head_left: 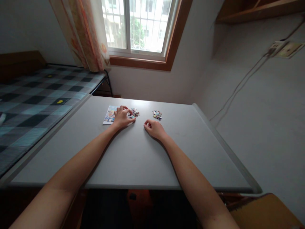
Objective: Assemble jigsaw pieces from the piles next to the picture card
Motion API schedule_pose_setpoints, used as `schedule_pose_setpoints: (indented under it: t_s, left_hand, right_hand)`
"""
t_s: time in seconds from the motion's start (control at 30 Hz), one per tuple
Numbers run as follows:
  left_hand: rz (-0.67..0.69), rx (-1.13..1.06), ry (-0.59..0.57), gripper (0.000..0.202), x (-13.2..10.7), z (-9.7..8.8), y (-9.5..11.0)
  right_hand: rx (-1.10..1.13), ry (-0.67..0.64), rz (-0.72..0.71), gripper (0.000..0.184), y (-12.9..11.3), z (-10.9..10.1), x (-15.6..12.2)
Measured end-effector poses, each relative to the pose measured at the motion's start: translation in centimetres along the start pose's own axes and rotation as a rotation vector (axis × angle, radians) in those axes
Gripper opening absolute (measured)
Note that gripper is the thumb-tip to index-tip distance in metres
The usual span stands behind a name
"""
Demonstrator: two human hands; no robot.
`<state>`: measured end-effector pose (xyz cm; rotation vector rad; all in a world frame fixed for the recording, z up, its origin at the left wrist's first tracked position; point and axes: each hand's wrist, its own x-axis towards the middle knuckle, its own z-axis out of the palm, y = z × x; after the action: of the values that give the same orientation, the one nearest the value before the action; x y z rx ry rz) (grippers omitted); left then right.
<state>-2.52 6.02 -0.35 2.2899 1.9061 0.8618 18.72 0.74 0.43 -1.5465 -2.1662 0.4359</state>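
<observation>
Puzzle pieces [135, 112] lie at the left hand's [122, 117] two o'clock, its grip spread; whether the right hand's [154, 128] curled grip pinches anything, I cannot tell. Pieces should be light, stiff: pinch edges.

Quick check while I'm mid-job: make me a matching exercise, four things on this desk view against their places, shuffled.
Things:
1. left hand
2. right hand
3. picture sheet
4. curtain

Places:
A. on the near side of the right pile of small pieces
B. hanging at the left of the window
C. at the left pile of small pieces
D. flat on the desk, left of both piles

Pairs: 1-C, 2-A, 3-D, 4-B
</observation>
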Motion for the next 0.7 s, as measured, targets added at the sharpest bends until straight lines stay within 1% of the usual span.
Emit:
schedule_pose_setpoints:
  t_s: [0.17,0.33,0.43,0.5,0.6,0.67,0.7]
  left_hand:
    - [0.025,0.009,0.030,0.027,-0.2,-0.1,0.0]
    - [0.022,-0.025,0.001,0.025,0.1,0.3,-0.2]
    - [0.030,-0.052,0.011,0.025,0.2,0.4,-0.3]
    - [0.062,-0.070,0.026,0.020,0.2,0.3,-0.4]
    - [0.162,-0.115,0.022,0.005,0.0,0.0,0.0]
    - [0.193,-0.202,0.032,0.006,-0.2,-0.2,0.7]
    - [0.192,-0.282,0.037,0.008,-0.3,-0.3,1.2]
  right_hand:
    - [0.004,0.000,-0.002,0.018,0.0,0.0,0.0]
    - [0.007,-0.003,0.005,0.018,0.0,0.0,0.1]
    - [0.012,0.002,0.006,0.018,0.0,0.1,0.1]
    - [0.019,0.010,0.001,0.017,0.1,0.1,0.0]
    - [0.041,0.025,-0.006,0.016,0.3,0.2,0.1]
    - [0.087,0.045,-0.006,0.016,0.4,0.3,0.2]
    - [0.129,0.061,-0.008,0.017,0.4,0.4,0.3]
